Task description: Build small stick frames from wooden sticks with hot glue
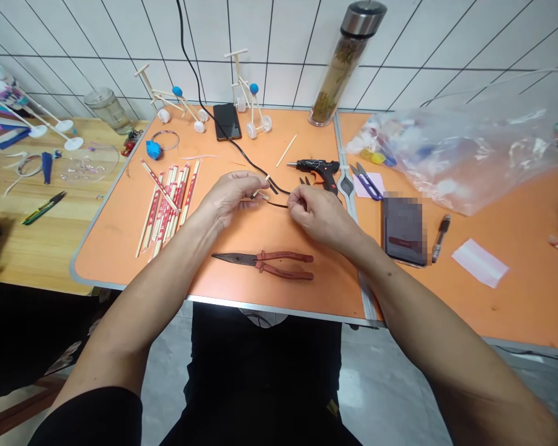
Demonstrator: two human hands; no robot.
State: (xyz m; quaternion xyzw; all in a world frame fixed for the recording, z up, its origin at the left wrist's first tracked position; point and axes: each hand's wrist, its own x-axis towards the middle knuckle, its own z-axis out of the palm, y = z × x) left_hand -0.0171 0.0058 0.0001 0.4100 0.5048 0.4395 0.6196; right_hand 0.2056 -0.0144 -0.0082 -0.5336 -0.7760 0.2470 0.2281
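My left hand [230, 195] is closed in a pinch on a small wooden stick piece [261, 194] over the middle of the orange table [111, 248]. Close to its right, my right hand [314, 214] is closed too, fingers curled on a thin dark strip [276, 204] that runs between the hands. Red-handled long-nose pliers [270, 262] lie on the table just in front of both hands. A black glue gun [318, 168] rests behind my right hand, its black cable [232, 144] running back up the wall.
Several wrapped chopsticks [167, 204] lie left of my hands. Two stick models with white wheels [251, 93] and a black phone [227, 121] stand at the back, beside a tall bottle [346, 62]. A clear plastic bag [456, 155], another phone [403, 229] and snips [366, 181] sit right.
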